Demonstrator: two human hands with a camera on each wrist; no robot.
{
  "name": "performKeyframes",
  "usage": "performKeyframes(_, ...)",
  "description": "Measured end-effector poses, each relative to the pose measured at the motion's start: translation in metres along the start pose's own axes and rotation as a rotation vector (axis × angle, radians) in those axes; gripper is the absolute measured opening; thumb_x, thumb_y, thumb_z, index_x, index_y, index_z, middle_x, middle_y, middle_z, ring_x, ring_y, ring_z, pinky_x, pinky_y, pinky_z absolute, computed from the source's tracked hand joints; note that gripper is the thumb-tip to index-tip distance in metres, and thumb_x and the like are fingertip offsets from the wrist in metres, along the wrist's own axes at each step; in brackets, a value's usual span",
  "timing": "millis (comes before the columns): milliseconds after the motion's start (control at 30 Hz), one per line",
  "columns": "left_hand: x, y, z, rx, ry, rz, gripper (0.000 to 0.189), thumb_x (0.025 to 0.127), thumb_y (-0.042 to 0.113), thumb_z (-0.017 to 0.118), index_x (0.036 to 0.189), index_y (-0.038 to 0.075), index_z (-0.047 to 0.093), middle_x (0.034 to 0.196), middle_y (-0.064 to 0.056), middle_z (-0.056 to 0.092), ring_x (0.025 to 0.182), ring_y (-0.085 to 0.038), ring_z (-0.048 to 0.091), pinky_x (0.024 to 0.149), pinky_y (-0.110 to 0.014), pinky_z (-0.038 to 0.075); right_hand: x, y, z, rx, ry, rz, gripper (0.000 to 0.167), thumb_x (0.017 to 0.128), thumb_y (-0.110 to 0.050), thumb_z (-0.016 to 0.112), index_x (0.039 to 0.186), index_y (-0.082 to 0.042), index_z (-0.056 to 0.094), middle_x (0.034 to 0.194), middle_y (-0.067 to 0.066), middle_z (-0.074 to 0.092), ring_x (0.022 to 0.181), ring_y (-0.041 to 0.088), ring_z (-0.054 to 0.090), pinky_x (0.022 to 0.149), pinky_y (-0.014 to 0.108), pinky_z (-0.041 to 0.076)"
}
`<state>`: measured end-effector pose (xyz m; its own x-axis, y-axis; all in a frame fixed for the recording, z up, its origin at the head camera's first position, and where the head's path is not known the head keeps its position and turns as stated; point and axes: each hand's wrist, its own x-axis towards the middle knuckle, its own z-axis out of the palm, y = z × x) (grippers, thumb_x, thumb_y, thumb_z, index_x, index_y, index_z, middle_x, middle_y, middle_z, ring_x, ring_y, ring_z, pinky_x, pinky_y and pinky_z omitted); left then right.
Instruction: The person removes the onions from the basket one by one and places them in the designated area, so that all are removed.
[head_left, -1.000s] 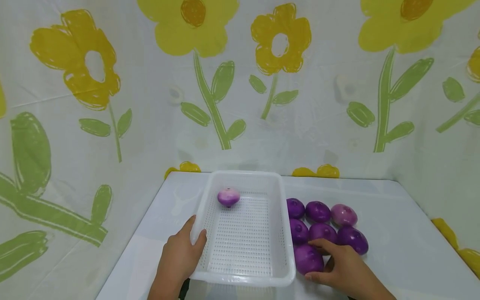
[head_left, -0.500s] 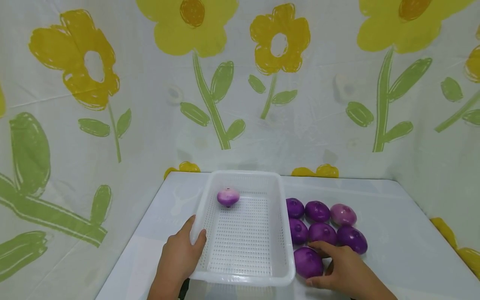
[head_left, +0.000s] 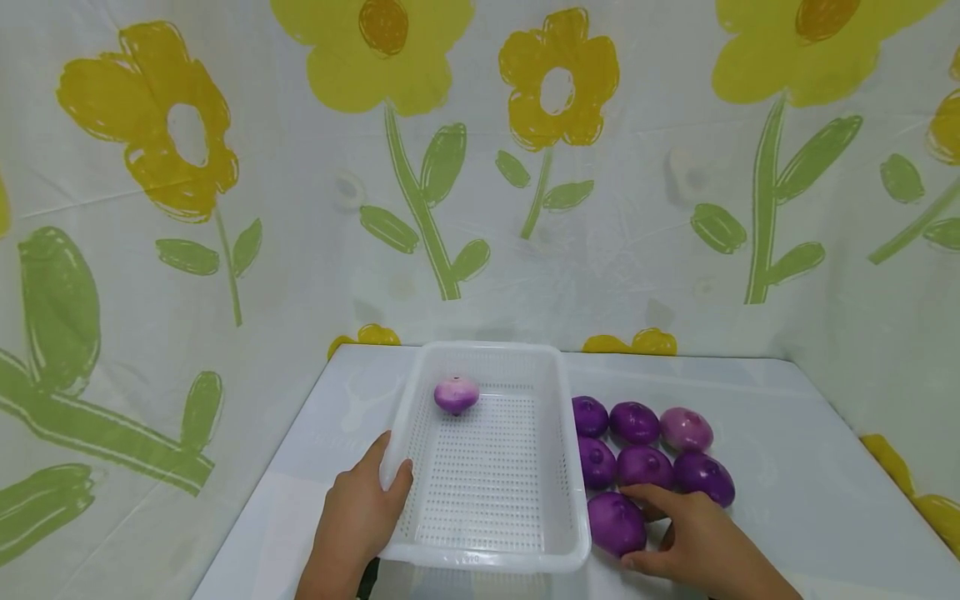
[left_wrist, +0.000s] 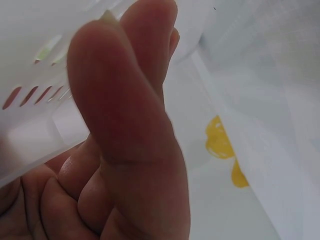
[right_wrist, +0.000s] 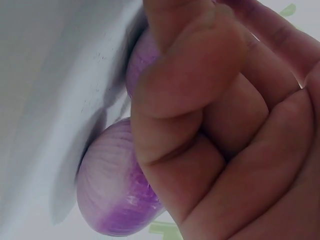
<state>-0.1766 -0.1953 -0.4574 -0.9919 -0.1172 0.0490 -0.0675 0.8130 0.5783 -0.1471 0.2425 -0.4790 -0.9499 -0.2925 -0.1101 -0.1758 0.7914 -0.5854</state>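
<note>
My left hand (head_left: 358, 504) grips the left rim of a white perforated plastic basket (head_left: 566, 467), thumb inside and the other fingers outside. One pale purple onion (head_left: 456, 395) lies in the basket near its far left corner. Beside the basket's right wall, my right hand (head_left: 693, 533) holds the nearest red onion (head_left: 617, 523) at its right side, index fingertip at the far edge and thumb at the near edge. In the right wrist view the curled fingers (right_wrist: 190, 75) cover much of the scene, with an onion (right_wrist: 117, 185) showing beyond them.
Several more purple onions stand grouped behind the held one, among them a dark one (head_left: 705, 479) and a pinker one (head_left: 686, 429). The white table (head_left: 795, 467) reaches back to a flower-printed cloth (head_left: 637, 208) that also hangs on both sides.
My right hand has shifted slightly right, its thumb moving to the near onion's edge. That onion has turned a little. The left hand and basket stay put.
</note>
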Motion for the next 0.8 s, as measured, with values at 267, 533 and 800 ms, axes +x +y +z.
performKeyframes(267,0.0004,0.0003,-0.0002,-0.005,0.0,0.001,0.068,0.104,0.043,0.062,0.158,0.004,0.047,0.127,-0.029,0.069,0.092,-0.032,0.073,0.08,-0.059,0.058,0.0008,0.0022,-0.0002,-0.085,0.061,-0.02,0.079,0.071,-0.07,0.087,0.136,-0.03,0.067,0.096,-0.025,0.073,0.089,-0.002,0.067,0.072,0.026,0.056)
performKeyframes(533,0.0005,0.0003,-0.0004,-0.011,-0.006,-0.002,0.068,0.104,0.043,0.062,0.158,0.004,0.046,0.126,-0.029,0.069,0.09,-0.031,0.073,0.078,-0.058,0.059,0.0005,0.0001,-0.0001,-0.105,0.072,-0.03,0.079,0.073,-0.068,0.087,0.138,-0.028,0.066,0.082,-0.027,0.067,0.078,-0.004,0.063,0.067,0.026,0.054)
performKeyframes(800,0.0003,-0.0018,0.0019,-0.011,-0.001,-0.009,0.068,0.103,0.042,0.063,0.158,0.004,0.046,0.126,-0.029,0.07,0.089,-0.031,0.073,0.08,-0.058,0.059,-0.0025,-0.0033,-0.0002,-0.089,0.05,0.047,0.084,0.071,-0.068,0.089,0.141,-0.03,0.065,0.082,-0.024,0.065,0.077,-0.002,0.061,0.065,0.025,0.053)
